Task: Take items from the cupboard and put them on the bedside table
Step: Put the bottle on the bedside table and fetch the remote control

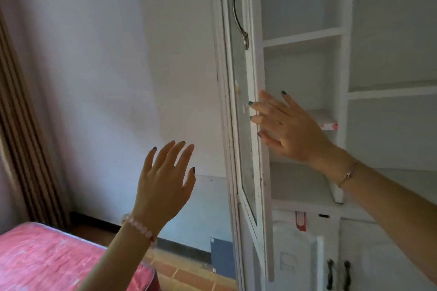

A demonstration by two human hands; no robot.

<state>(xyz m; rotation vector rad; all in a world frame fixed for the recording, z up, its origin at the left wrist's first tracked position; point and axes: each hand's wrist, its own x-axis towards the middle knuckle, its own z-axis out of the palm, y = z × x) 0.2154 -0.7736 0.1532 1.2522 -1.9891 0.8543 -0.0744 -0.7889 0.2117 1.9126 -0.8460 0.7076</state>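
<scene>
Pink-and-white packet [328,126]: lying flat on the cupboard [345,54] shelf, just beyond your right hand [290,130], the nearer one. Its fingers [262,108] are resting released against the open door [228,139]; your left hand [163,186] is hovering released.

white cupboard [305,37], its glazed door [241,113] standing open; a small pink-and-white item [327,126] lies on a middle shelf.

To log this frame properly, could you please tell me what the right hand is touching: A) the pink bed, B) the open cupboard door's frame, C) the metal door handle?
B: the right hand lays straight fingers on the open cupboard door, well below its metal handle.
</scene>
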